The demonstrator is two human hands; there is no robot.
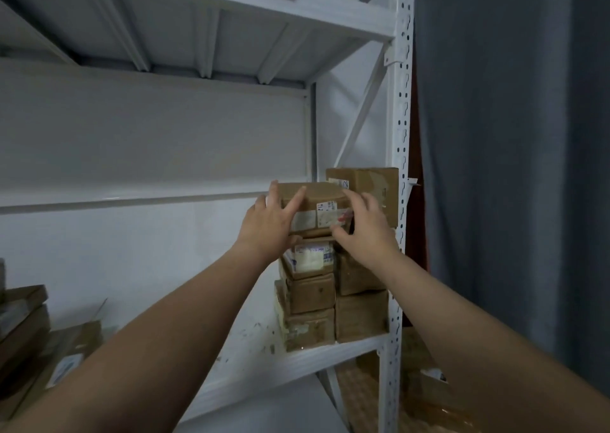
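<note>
Gripping: box, centre right of frame, atop stack
Left hand: fingers straight, spread, pressed against box
Right hand: fingers curled round box edge

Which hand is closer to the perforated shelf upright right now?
Right. The right hand grips the right end of the top parcel, just left of the upright; the left hand presses on its left end, farther from the upright.

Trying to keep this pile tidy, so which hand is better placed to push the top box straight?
Left, probably. The left hand lies on the top box with straight fingers spread over its front and top, free to push; the right hand curls round its right edge, beside the taller stack.
</note>
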